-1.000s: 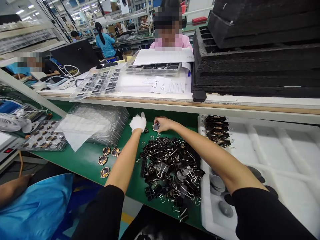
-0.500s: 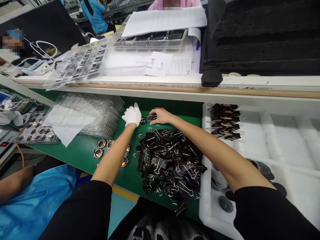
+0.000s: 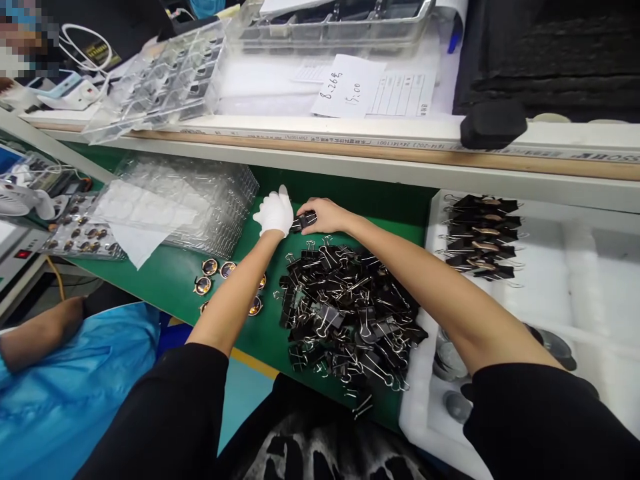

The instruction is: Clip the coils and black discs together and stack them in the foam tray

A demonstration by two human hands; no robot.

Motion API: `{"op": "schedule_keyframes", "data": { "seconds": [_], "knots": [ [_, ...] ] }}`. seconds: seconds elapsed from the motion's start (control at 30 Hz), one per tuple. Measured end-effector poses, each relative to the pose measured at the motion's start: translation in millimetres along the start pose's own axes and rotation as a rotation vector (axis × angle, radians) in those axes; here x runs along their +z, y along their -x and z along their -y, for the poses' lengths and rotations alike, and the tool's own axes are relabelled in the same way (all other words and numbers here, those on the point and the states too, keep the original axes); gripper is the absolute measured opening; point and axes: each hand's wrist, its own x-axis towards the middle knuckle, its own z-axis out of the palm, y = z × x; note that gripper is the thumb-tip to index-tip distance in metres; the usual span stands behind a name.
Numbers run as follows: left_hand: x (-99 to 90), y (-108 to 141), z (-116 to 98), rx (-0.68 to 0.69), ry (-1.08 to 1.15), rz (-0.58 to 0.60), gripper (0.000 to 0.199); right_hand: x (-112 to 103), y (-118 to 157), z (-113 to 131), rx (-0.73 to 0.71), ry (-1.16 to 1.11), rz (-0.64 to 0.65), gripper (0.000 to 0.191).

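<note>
My left hand (image 3: 277, 213), in a white glove, is at the back of the green table, its fingers curled and largely hidden from me. Bare, my right hand (image 3: 327, 217) pinches a black binder clip (image 3: 307, 219) between thumb and fingers. This clip spans the small gap between both hands and meets the glove's edge; what the gloved fingers grip is hidden. Just in front of my hands lies a large heap of black binder clips (image 3: 350, 313) with wire handles. Left of the heap are several round gold-rimmed pieces with amber lenses (image 3: 203, 285), partly covered by my left forearm.
A white foam tray (image 3: 415, 400) stands at right, with a row of clips clamped on pieces (image 3: 483, 233) and dark round lenses (image 3: 457, 405). Stacked clear plastic trays (image 3: 220, 200) are at left. A shelf edge (image 3: 300, 150) crosses above my hands. A co-worker's blue garment (image 3: 100, 360) is close at left.
The view has tilted down and closer. My hands have come nearer together, and the black clip in my right fingers now reaches the left glove; before, a dark rounded piece showed there.
</note>
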Motion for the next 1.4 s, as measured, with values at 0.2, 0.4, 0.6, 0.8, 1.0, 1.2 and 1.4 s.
{"op": "schedule_keyframes", "data": {
  "seconds": [0.2,0.4,0.6,0.8,1.0,1.2,1.4],
  "knots": [
    [-2.5,1,-2,-0.005,0.027,0.022,0.065,-3,0,2,0.007,0.014,0.022,0.048],
    [-2.2,1,-2,0.002,0.065,0.041,0.065,-1,3,2,0.051,-0.021,0.018,0.049],
    [-22.8,7,-6,0.058,0.176,0.095,0.061,-8,7,18,0.124,-0.094,-0.006,0.066],
    [-75.0,43,-6,0.499,0.361,0.183,0.062,-46,50,36,0.198,-0.262,0.008,0.039],
    [-110.6,113,-18,0.950,0.270,0.378,0.035,-70,146,59,0.202,-0.367,0.051,0.048],
    [-105.3,173,-45,1.153,0.188,0.385,0.042,-81,255,65,0.209,-0.173,-0.240,0.019],
    [-114.1,188,-40,1.306,0.009,0.284,0.046,-91,338,15,0.511,0.079,-0.520,0.019]
  ]
}}
